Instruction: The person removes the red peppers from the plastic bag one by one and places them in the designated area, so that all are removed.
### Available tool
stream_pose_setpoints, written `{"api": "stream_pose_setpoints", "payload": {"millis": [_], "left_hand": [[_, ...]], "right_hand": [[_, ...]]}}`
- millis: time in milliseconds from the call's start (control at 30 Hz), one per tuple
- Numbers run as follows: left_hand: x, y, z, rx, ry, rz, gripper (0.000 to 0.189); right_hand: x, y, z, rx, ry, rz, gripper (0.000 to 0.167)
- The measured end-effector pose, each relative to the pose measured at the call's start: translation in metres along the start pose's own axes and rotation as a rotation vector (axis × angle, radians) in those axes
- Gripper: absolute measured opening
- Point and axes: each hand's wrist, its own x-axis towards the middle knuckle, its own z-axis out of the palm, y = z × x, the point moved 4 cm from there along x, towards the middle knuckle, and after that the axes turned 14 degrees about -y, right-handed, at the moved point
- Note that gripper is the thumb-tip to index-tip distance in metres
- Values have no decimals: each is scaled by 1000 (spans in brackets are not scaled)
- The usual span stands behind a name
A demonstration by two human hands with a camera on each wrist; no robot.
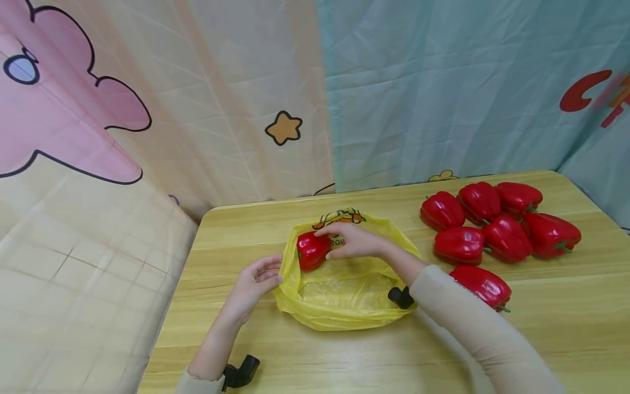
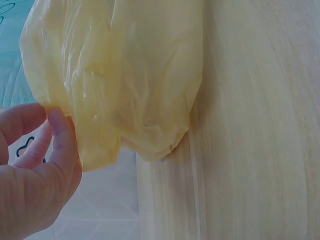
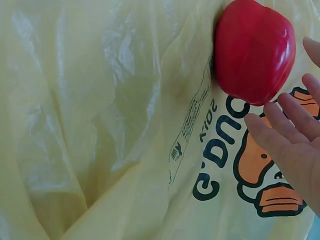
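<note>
A yellow plastic bag point(image 1: 344, 320) lies on the table with its mouth spread wide. Inside, toward its left side, sits a red bell pepper point(image 1: 313, 250). My left hand point(image 1: 256, 284) pinches the bag's left rim between thumb and fingers, which the left wrist view shows close against the thin plastic point(image 2: 95, 90). My right hand point(image 1: 351, 241) reaches into the bag from the right. In the right wrist view its fingers point(image 3: 280, 132) are spread and relaxed beside the pepper point(image 3: 255, 50), not wrapped around it.
Several more red bell peppers point(image 1: 507, 238) are grouped at the table's right rear. Another pepper point(image 1: 482, 285) lies nearer, partly behind my right sleeve point(image 1: 472, 323). Printed curtains point(image 1: 236, 109) hang along the back and left of the wooden table point(image 1: 305, 364).
</note>
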Motion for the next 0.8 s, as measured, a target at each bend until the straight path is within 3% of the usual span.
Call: {"api": "stream_pose_setpoints", "payload": {"millis": [800], "left_hand": [[-1, 3, 0, -3, 0, 3, 46]], "right_hand": [[12, 8, 7, -64, 91, 62, 53]]}}
